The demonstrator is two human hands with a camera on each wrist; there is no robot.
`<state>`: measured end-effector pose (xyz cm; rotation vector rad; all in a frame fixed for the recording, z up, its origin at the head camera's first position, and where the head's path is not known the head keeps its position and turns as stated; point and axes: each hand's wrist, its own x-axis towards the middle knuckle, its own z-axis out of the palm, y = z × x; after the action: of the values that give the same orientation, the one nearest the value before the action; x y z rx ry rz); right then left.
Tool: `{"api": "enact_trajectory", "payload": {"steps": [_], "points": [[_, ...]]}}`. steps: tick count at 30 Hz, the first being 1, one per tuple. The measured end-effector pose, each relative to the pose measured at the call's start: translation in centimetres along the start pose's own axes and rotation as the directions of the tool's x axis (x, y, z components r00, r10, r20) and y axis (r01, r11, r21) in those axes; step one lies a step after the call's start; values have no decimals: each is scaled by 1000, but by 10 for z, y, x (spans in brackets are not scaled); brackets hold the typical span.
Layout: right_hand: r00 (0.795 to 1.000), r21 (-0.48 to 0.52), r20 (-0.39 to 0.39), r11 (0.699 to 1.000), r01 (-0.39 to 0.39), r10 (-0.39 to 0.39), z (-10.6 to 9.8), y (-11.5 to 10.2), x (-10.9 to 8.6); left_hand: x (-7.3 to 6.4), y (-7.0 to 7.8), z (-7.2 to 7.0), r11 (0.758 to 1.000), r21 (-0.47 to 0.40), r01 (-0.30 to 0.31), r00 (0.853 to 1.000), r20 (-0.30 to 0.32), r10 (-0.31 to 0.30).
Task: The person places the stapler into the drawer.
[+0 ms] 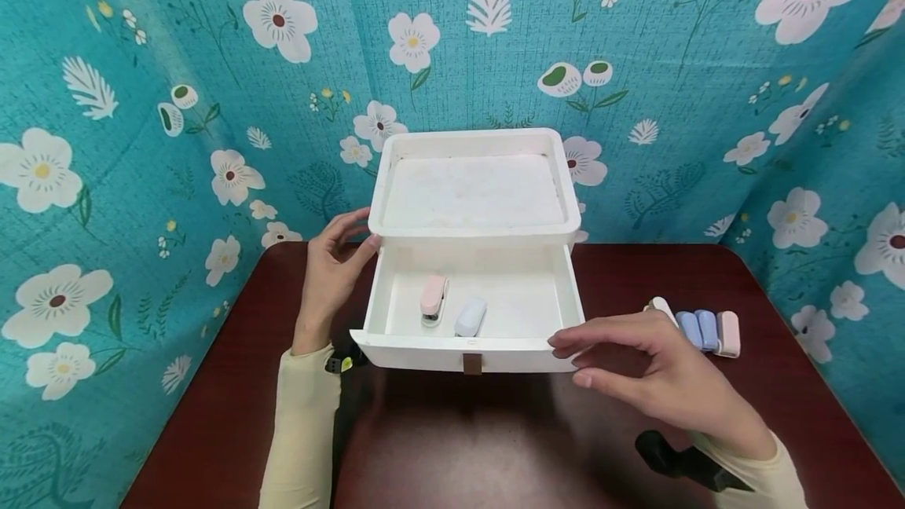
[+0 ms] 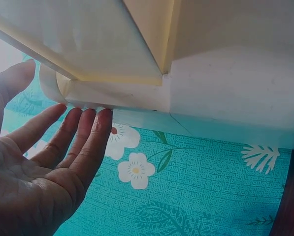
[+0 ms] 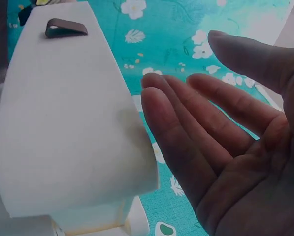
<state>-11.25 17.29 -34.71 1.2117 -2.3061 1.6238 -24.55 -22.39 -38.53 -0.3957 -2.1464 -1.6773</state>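
Observation:
A white drawer box (image 1: 475,236) stands on the table with its drawer (image 1: 523,289) pulled out. Inside lie a pink mini stapler (image 1: 434,298) and a pale blue mini stapler (image 1: 470,316), side by side toward the left. My left hand (image 1: 332,269) rests its fingertips against the box's left side, fingers fairly straight, as the left wrist view shows from close up. By the right end of the drawer front (image 1: 424,353), my right hand (image 1: 654,371) has its thumb and fingers spread apart. Nothing is in its grasp in the right wrist view.
Several small staplers, white, blue (image 1: 689,330) and pink (image 1: 728,335), lie in a row on the dark red table (image 1: 452,446), right of the box and partly behind my right hand. A brown pull tab (image 1: 472,364) hangs on the drawer front. Flowered teal cloth (image 1: 452,45) surrounds the table.

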Motion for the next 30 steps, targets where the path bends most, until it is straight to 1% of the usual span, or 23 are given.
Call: {"api": "enact_trajectory", "payload": {"steps": [1,5,12,15,16,19,22,26,28,30], "points": [[1000,22,0,1000,9,-9,2,0,0,0,0,0,1000,1,-2,1000,1,2],[999,70,5,997,-39,38,9,0,-2,0,1,0,1000,0,1,1000,1,-1],[996,65,-4,994,-92,92,21,-1,-4,0,0,1,1000,1,9,1000,2,-9],[996,53,0,995,-87,87,27,0,-5,0,-1,1,1000,6,11,1000,-2,-11],[997,54,4,996,-72,72,29,0,-6,0,-1,0,1000,8,11,1000,-4,-11],[999,59,31,998,-24,22,34,3,-6,0,-1,0,1000,15,13,1000,-9,-13],[996,60,71,997,-54,49,37,4,-5,0,-1,0,1000,13,10,1000,-8,-10],[985,53,120,990,-130,123,43,4,-3,1,-1,0,1000,8,7,1000,-5,-7],[981,51,135,988,-148,140,46,4,-2,0,-1,0,1000,9,9,1000,-6,-9],[980,53,143,988,-147,138,49,5,-1,0,-1,1,1000,16,11,1000,-8,-11]]}}
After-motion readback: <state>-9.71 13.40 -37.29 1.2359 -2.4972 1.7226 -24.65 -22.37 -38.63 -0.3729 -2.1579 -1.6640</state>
